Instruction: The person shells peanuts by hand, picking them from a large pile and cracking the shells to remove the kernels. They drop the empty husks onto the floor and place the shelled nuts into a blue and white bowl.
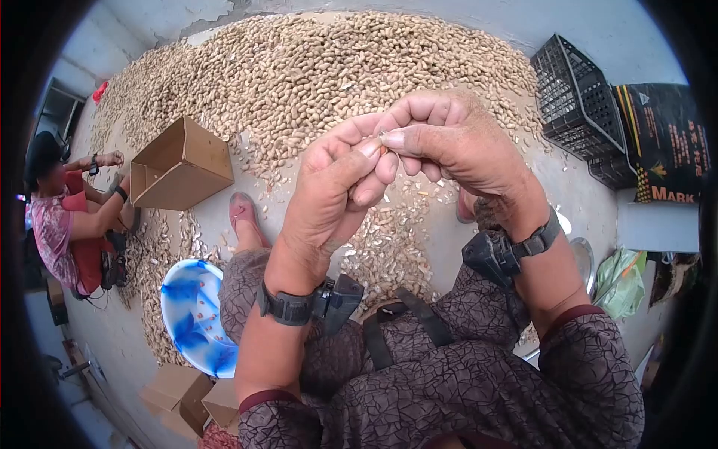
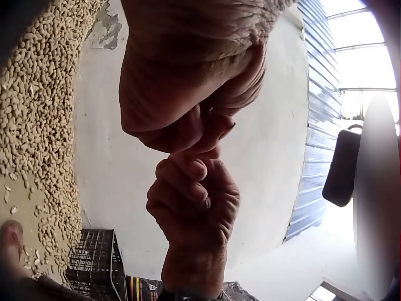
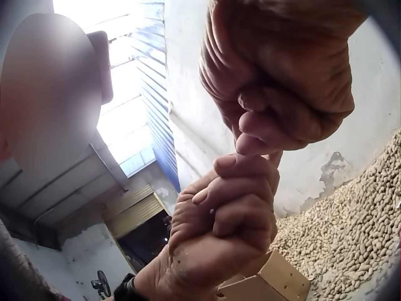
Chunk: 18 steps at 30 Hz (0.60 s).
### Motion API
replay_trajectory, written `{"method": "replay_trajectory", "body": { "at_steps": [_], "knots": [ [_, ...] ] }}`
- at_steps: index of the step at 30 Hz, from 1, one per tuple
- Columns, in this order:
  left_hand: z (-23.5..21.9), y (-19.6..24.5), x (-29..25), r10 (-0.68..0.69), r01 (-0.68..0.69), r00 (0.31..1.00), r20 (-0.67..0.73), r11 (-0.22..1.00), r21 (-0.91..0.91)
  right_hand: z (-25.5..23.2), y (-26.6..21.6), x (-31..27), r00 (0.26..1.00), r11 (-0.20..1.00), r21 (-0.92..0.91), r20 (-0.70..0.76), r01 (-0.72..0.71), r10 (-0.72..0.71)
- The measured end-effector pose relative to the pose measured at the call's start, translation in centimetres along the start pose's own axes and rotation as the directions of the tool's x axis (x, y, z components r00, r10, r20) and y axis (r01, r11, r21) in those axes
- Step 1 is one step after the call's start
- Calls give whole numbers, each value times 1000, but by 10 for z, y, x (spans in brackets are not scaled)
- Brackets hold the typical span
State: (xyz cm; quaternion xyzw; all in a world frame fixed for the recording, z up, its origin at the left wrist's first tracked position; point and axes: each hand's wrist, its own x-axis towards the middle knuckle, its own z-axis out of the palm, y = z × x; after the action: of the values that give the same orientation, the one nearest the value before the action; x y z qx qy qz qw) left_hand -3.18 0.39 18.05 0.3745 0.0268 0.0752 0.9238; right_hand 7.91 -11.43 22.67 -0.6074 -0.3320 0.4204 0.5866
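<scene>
In the head view the left hand (image 1: 325,183) and the right hand (image 1: 467,142) meet at the fingertips over the lap. Thumbs and fingers of both pinch a small peanut (image 1: 384,149), of which a reddish bit and some pale shell show; the rest is hidden. The left wrist view has the left hand (image 2: 194,88) above, its fingertips against those of the right hand (image 2: 200,207). From the right wrist, the right hand (image 3: 282,88) touches the left hand (image 3: 219,232), fingers curled, the peanut hidden.
A large peanut heap (image 1: 299,75) lies along the wall. Shells (image 1: 389,254) litter the floor between the feet. A blue-white basin (image 1: 173,318) holds a few kernels. A cardboard box (image 1: 194,168), black crates (image 1: 576,97) and another seated person (image 1: 56,217) are around.
</scene>
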Motion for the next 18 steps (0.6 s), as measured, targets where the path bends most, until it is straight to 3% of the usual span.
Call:
{"method": "replay_trajectory", "body": {
  "at_steps": [3, 5, 6, 8, 9, 11, 14, 16, 18],
  "knots": [
    [1, -1, 0, -27, 28, 999, -45, 1000, 13, 2, 0, -2, 999, 999, -45, -54, 6, -8],
    [-5, -3, 0, -99, 99, 994, -43, 995, -7, 4, 1, -1, 990, 971, -233, -122, 44, -74],
    [-6, -3, 1, -96, 95, 994, -47, 995, -11, 5, 2, -1, 991, 971, -235, -116, 42, -71],
    [-8, -3, 1, -147, 145, 989, -23, 988, -51, 8, 4, -1, 952, 813, -548, -93, 197, -293],
    [-10, -3, 1, -141, 140, 990, -27, 989, -52, 8, 6, 0, 952, 812, -548, -87, 201, -294],
    [-15, -4, 2, -173, 173, 985, -15, 985, -29, 8, 14, 3, 883, 680, -642, -9, 354, -469],
    [-13, -3, 1, -225, 225, 971, -81, 974, -8, 11, 23, 4, 858, 674, -639, -43, 371, -513],
    [-15, 2, -1, -266, 272, 957, -118, 962, 37, 11, 12, 0, 883, 718, -617, -77, 323, -463],
    [-19, 2, -2, -224, 237, 937, -267, 971, 17, 2, 9, -1, 926, 801, -543, -103, 253, -363]
  ]
}}
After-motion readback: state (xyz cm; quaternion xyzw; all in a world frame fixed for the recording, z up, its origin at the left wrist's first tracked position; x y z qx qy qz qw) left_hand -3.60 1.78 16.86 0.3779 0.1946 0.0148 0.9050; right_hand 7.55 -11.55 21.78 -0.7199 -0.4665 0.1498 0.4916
